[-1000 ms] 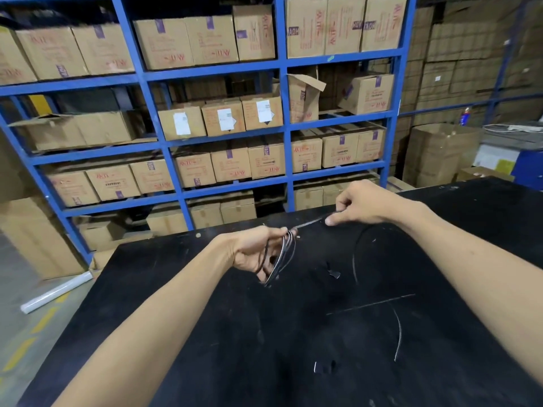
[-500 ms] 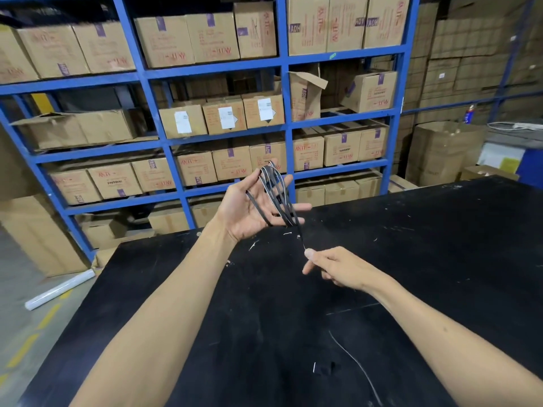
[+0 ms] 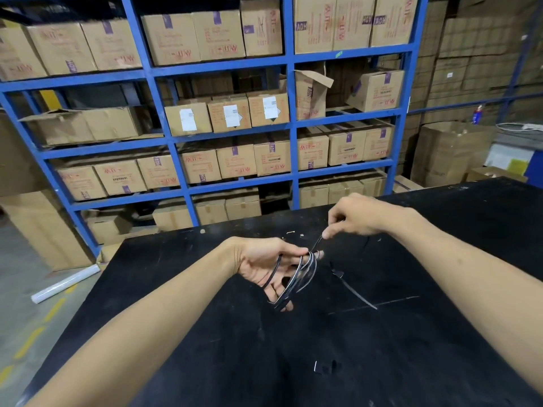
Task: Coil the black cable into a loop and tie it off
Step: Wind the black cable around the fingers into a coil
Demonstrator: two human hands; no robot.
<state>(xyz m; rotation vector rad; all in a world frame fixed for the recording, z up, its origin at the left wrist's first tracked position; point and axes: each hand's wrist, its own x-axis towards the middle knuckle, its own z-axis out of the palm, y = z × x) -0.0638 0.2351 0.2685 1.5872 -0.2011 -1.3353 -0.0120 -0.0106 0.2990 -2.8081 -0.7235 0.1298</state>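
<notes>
The black cable (image 3: 296, 279) is wound in several loops around the fingers of my left hand (image 3: 264, 265), which hovers just above the black table (image 3: 205, 362) near its far edge. My right hand (image 3: 361, 217) is up and to the right of it, pinching the cable's free strand between thumb and forefinger. That strand runs taut down to the loops. A loose tail of cable (image 3: 360, 296) lies on the table to the right of my left hand and is hard to follow against the dark top.
Blue shelving (image 3: 289, 118) full of cardboard boxes stands behind the table. More boxes (image 3: 449, 154) are stacked at the right. A white roll (image 3: 66, 283) lies on the grey floor at the left. Small white scraps (image 3: 316, 366) dot the tabletop.
My left hand has dropped from its raised, palm-open pose to just above the table. My right hand has swung up and right, carrying the strand over the loops.
</notes>
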